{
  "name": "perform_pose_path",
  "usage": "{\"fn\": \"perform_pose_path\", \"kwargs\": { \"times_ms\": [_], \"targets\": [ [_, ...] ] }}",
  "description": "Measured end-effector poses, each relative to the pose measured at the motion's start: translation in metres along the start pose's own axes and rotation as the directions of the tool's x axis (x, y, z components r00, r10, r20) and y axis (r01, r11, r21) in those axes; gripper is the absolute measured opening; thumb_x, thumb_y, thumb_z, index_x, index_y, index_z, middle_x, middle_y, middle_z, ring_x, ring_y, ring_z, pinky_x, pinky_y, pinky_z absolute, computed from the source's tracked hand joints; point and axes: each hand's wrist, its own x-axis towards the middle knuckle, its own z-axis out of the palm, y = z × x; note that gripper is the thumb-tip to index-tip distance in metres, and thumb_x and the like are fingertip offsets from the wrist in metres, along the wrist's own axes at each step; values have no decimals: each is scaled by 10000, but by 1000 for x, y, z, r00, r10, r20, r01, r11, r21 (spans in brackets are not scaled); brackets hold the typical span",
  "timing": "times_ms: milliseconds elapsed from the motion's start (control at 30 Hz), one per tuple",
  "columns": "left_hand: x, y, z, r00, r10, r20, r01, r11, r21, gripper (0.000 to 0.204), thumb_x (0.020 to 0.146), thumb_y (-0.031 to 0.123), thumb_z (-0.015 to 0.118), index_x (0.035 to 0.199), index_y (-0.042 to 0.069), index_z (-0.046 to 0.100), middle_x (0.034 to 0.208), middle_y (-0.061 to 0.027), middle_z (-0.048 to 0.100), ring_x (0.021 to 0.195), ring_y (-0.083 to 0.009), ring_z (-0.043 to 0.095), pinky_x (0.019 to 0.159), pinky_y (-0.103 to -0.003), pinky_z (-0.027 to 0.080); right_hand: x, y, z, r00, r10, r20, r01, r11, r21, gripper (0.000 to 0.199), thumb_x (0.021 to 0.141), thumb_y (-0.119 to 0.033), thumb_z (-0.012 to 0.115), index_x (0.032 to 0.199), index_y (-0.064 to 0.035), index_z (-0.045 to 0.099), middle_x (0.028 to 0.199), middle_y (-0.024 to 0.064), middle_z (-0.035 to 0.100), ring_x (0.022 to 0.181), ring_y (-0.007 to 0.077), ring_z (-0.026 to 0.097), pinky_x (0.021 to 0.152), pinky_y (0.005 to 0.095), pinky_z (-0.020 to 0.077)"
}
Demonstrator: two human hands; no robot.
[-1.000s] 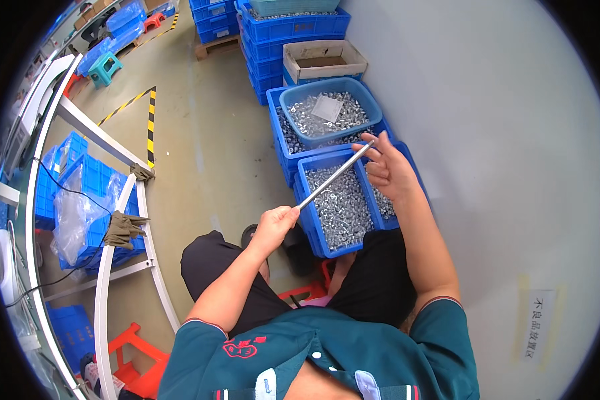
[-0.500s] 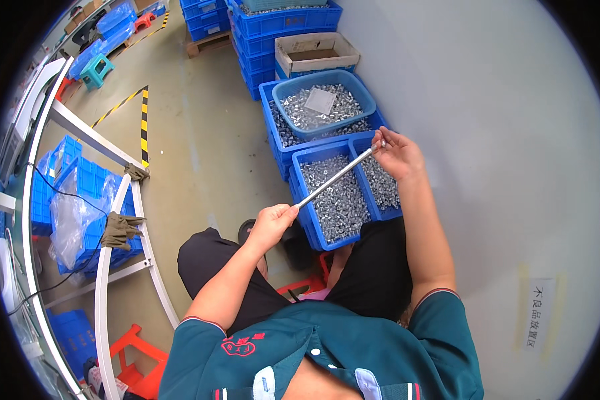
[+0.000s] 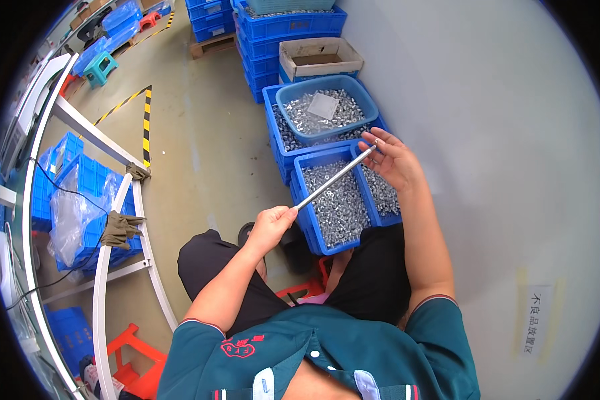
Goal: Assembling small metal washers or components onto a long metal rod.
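Note:
A slim silver metal rod (image 3: pixel 333 180) slants up to the right in front of me. My left hand (image 3: pixel 272 227) is closed around its lower end, with the thumb lying along it. At the rod's upper end is my right hand (image 3: pixel 395 160), its fingers spread and partly curled around the tip. A small pale bit shows at those fingertips, too small to make out. Beneath the rod, a blue divided bin (image 3: pixel 299 175) holds many small silver nut-like metal parts (image 3: pixel 340 210). The right compartment is partly hidden by my right hand and forearm.
Behind the bin, a light-blue basin (image 3: pixel 281 110) of metal parts rests in a larger blue crate (image 3: pixel 271 123). An open carton (image 3: pixel 321 69) and stacked blue crates (image 3: pixel 263 48) stand farther back. A white frame (image 3: pixel 102 287) is at left, a pale wall (image 3: pixel 500 167) at right.
The fingers of my right hand have spread and shifted slightly left at the rod's tip. My left hand keeps its grip, and the rod stays at nearly the same slant.

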Motion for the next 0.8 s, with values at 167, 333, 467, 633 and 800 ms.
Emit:
{"fn": "perform_pose_path", "kwargs": {
  "times_ms": [167,333,467,633,800],
  "targets": [
    [0,0,0,1000,19,-11,-19,1000,-2,372,908,300,537,625,62,491,553,74,393,521,-28,321,466,-228,270,1,0,-6,982,-58,181,56,998,18,296,829,40,501,1117,-9,547,1116,150,588,1015,248,596,860,358,490],
    [1,-3,-1,1000,12,-9,-12,1000,-3,379,909,310,536,621,66,500,557,68,407,525,-31,330,474,-221,270,4,4,-8,984,-51,170,47,999,25,312,819,67,465,1112,10,558,1119,159,587,1042,268,587,895,373,478],
    [0,0,-2,1000,-2,-13,2,1000,8,383,910,316,538,618,70,508,565,64,420,532,-32,336,482,-213,266,4,6,-1,979,-49,196,45,999,27,322,835,55,445,1138,27,549,1128,165,582,1070,283,572,911,375,472],
    [1,-4,-3,1000,4,-26,-4,1000,9,379,909,313,539,623,66,513,568,66,422,533,-31,338,482,-213,267,-1,8,7,977,-60,203,54,998,35,356,863,30,425,1214,34,484,1157,190,558,1082,292,563,925,375,464],
    [0,-2,-2,999,11,-37,-10,1000,21,378,909,310,540,622,66,512,570,65,426,534,-31,340,482,-213,270,-2,12,12,977,-138,163,132,990,43,384,888,11,411,1270,43,415,1191,214,530,1094,295,555,940,371,454]
  ]
}}
